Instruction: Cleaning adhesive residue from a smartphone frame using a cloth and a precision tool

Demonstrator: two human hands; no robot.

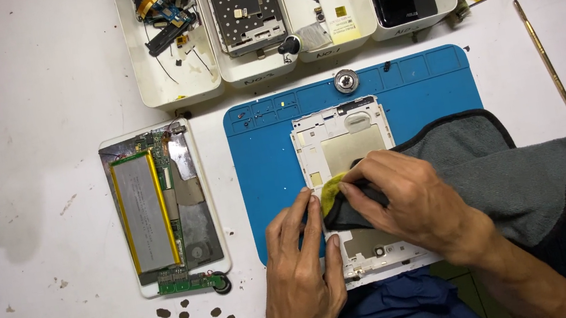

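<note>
Right hand (410,195) pinches the grey cloth (484,165) and presses it on the white tablet frame (343,149) | left hand (302,254) lies flat and open, holding the frame on the blue mat (423,87) near the desk's front edge | top half looks wiped, bottom half is covered | open tablet with battery (164,208) lies left.

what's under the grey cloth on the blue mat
The grey cloth drapes over the blue mat and the white tablet frame. The right hand presses it onto the frame. The frame's covered right middle part cannot be seen.
</note>
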